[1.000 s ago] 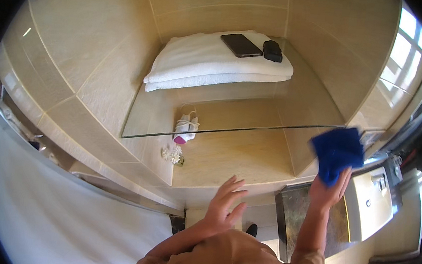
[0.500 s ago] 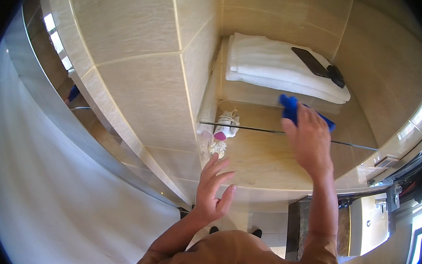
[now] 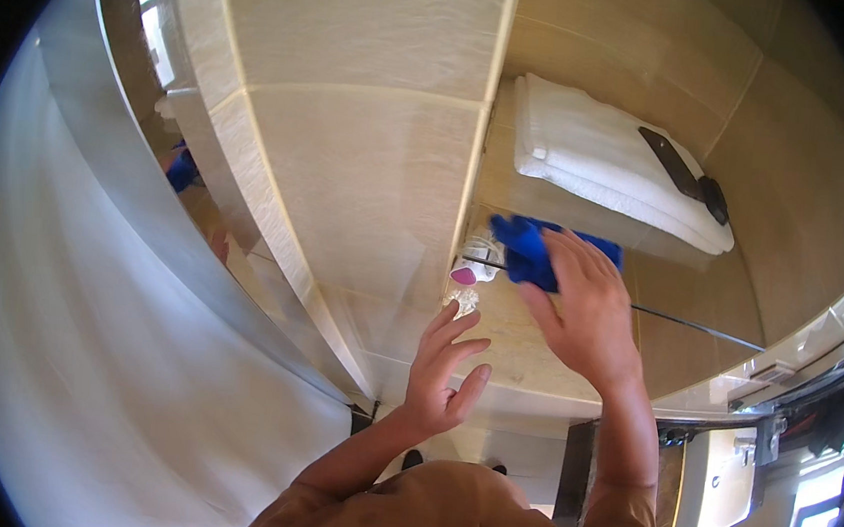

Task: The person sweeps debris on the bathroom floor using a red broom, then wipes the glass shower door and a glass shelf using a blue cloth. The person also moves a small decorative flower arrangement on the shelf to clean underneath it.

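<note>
My right hand (image 3: 589, 308) has its fingers bent over a blue cloth (image 3: 533, 253), which lies along a thin dark shelf edge in the tiled niche. Just left of the cloth is a small white object with a magenta face (image 3: 464, 275), partly covered by it; its kind is unclear. Below that sits a pale, frilly cluster (image 3: 463, 301) close to the wall. My left hand (image 3: 445, 371) hovers near this cluster, fingers spread and holding nothing. Farther back, folded white towels (image 3: 602, 159) carry a dark flat phone-like object (image 3: 670, 163) and a small black item (image 3: 713, 200).
A tiled wall corner (image 3: 351, 157) projects to the left of the niche. A mirror strip (image 3: 169, 111) and a white curtain-like sheet (image 3: 133, 359) are farther left. At lower right stand a white washbasin (image 3: 729, 486) and a dark counter edge (image 3: 577, 468).
My right hand has swept the blue cloth leftward along the shelf edge, up to the white object. The view has turned somewhat left; my left hand keeps its spread pose beside the frilly cluster.
</note>
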Demonstrator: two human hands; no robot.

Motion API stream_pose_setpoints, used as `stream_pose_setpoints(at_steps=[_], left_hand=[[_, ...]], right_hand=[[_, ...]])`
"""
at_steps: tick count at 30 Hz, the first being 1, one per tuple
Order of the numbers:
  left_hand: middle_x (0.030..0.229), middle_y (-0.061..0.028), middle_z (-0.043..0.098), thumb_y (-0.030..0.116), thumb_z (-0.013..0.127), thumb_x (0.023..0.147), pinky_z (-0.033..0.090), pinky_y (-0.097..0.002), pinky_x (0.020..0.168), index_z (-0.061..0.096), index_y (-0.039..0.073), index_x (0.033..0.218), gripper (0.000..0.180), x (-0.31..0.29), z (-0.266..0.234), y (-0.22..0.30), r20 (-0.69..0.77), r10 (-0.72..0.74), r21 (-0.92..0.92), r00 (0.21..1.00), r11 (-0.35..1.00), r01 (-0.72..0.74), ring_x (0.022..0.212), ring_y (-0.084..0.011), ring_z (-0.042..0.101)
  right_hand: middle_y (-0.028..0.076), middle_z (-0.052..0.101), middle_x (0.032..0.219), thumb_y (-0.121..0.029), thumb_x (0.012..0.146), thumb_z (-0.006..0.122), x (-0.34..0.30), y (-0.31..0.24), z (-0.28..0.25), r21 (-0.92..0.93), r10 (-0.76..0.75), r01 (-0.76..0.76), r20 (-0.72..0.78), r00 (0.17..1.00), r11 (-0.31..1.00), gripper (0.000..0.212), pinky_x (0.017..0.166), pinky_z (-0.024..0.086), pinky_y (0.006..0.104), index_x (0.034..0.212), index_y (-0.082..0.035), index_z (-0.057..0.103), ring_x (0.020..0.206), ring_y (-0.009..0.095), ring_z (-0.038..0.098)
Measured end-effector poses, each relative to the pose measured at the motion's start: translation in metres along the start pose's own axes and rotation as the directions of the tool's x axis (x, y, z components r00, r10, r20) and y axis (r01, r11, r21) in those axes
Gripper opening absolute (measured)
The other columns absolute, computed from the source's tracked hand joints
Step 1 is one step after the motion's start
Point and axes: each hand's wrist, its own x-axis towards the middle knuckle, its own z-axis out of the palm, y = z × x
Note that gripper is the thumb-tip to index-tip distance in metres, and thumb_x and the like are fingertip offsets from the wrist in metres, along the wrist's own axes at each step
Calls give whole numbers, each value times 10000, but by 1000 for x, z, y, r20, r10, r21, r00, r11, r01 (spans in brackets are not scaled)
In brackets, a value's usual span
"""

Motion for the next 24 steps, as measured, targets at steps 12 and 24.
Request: stream_pose_setpoints(at_steps=[12,24], left_hand=[[1413,-205,557,48,723,864,369,-498,1140,661,12,1169,313,-5,-12,-11,-30,-16,-72,999,997,13,1413,-425,432],[1415,-209,560,43,726,850,376,-504,1128,657,16,1158,317,0,-7,-3,-28,4,-69,1000,998,-6,1398,-445,446]], right_hand=[[256,599,1360,-131,775,802,-70,46,-46,-336,305,-296,-28,952,894,653,1108,414,501,1348,50,546,1291,427,552],[176,597,1393,-1,710,739,-43,-24,10,-137,-93,89,-25,995,987,574,1153,354,560,1274,4,633,1366,397,513]])
